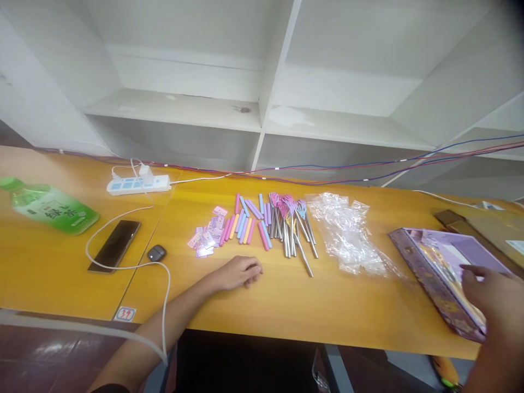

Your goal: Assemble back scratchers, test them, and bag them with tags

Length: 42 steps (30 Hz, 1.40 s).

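My left hand rests on the wooden table with its fingers loosely curled and nothing visible in them. Just beyond it lie several pastel tubes in pink, blue, orange and purple. Small printed cards are piled to their left. Right of the tubes is a bunch of back scratchers with metal rods and coloured hand-shaped heads. Clear plastic bags lie in a heap farther right. Over a purple patterned box reaches my right hand, fingers apart. Inside the box are clear-bagged pieces, partly hidden.
At the left are a green bottle lying tilted, a phone, a dark earphone case and a white power strip. A white cable loops across my left forearm. Cardboard lies behind the box, below white shelves.
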Tool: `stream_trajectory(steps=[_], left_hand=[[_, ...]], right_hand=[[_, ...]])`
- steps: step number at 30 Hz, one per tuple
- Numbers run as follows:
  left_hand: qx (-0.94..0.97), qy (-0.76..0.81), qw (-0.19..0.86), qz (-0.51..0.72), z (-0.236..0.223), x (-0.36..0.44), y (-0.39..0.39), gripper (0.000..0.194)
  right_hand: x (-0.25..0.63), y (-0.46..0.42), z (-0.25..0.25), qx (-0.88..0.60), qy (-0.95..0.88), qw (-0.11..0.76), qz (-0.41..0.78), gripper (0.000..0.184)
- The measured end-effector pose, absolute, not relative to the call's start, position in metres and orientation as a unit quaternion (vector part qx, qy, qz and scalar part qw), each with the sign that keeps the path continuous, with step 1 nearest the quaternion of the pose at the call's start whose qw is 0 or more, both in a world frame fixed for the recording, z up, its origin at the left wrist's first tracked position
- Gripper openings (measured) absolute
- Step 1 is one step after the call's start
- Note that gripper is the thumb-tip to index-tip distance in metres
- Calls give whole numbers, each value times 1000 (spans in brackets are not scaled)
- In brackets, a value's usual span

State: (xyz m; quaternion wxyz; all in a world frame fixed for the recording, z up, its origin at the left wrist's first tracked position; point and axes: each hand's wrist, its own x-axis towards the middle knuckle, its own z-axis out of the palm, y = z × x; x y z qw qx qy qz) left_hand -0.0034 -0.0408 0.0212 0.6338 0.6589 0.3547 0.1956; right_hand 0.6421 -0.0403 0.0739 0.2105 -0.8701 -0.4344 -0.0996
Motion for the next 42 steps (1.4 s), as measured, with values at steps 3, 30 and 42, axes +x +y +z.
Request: stream_trajectory(steps=[3, 30, 42], left_hand=[[658, 357, 634, 196, 21, -3, -41, 35], [788, 526, 122, 296, 20, -21, -2, 36], [811, 539, 70, 219, 24, -8, -14, 15]], right_hand=[[579, -15, 81, -880, -444, 166, 7, 23], [280, 26, 34, -729, -671, 113, 75, 39], [278, 21, 40, -714, -669, 196, 67, 32]])
